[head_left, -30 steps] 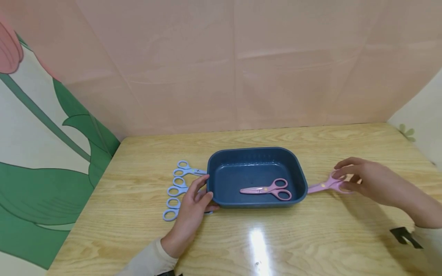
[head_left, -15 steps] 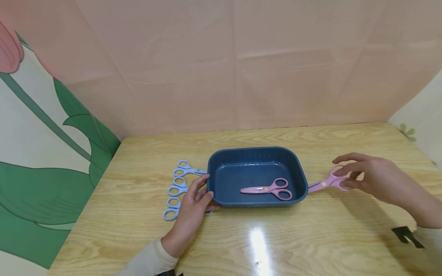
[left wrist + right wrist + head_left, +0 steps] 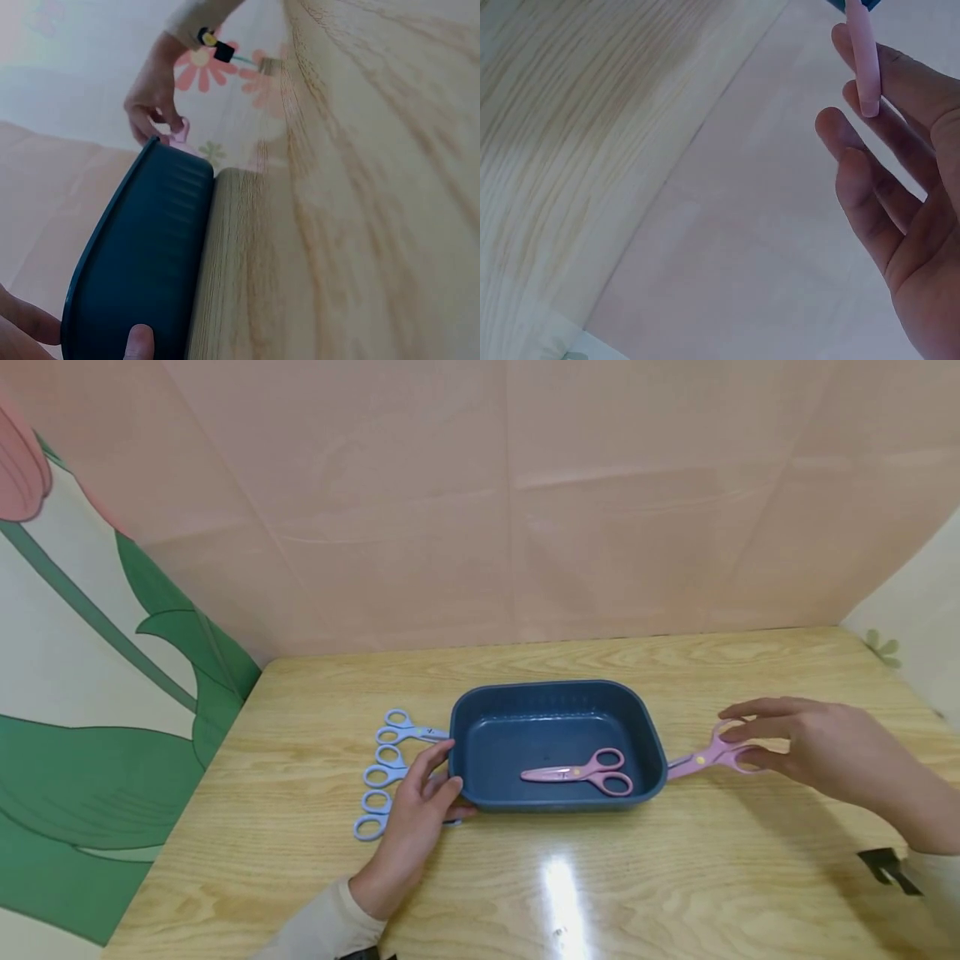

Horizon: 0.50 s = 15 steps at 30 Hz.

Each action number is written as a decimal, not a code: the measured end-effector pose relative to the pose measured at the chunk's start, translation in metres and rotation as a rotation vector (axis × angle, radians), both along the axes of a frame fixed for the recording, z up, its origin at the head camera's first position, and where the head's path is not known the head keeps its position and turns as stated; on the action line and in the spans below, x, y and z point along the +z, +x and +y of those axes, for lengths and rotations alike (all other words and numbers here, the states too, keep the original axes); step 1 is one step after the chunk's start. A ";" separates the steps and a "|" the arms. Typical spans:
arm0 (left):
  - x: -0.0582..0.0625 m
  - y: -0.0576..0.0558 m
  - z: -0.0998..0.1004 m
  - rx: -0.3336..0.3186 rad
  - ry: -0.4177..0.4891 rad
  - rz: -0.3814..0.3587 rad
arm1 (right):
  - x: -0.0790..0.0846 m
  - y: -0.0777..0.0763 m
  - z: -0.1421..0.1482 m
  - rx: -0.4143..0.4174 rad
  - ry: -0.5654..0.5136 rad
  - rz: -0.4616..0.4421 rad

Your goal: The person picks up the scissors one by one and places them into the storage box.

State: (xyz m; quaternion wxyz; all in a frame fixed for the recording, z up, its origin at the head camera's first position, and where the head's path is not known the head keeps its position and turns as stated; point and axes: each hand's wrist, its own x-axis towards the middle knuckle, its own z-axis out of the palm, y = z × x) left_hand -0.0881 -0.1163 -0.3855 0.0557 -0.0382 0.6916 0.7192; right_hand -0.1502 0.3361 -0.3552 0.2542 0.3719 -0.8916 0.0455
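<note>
My left hand (image 3: 420, 814) grips the left end of a dark blue plastic tray (image 3: 543, 807), with fingertips at its rim and side wall. In the left wrist view a fingertip (image 3: 140, 343) lies on the tray's outer wall. Pink scissors (image 3: 577, 772) lie inside the tray, handles to the right. Beyond the tray's right rim, my right hand (image 3: 832, 747) pinches a second pair of pink scissors (image 3: 701, 761) by the handle loops. Their blades point left at the rim; whether the tip touches it I cannot tell.
Three blue scissors (image 3: 386, 772) lie left of the tray, their blades partly hidden by the tray and my left hand. Everything stands on a wood-grain table (image 3: 675, 877). A pink sheet (image 3: 510, 527) hangs behind it, and a painted wall (image 3: 90, 693) borders the left.
Little differs. My right hand has shifted very slightly, keeping its pinch on the pink scissors. The left hand, the tray and the other scissors stay where they were.
</note>
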 end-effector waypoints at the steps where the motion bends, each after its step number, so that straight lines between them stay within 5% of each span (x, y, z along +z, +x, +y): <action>1: 0.000 0.000 0.000 0.000 0.001 0.001 | -0.001 -0.001 0.000 0.013 -0.004 0.012; 9: -0.001 0.000 -0.001 -0.002 -0.002 0.002 | 0.001 -0.009 -0.003 0.208 -0.059 0.048; 15: -0.001 0.000 -0.001 -0.003 -0.006 0.002 | 0.003 -0.007 -0.002 0.192 -0.045 0.065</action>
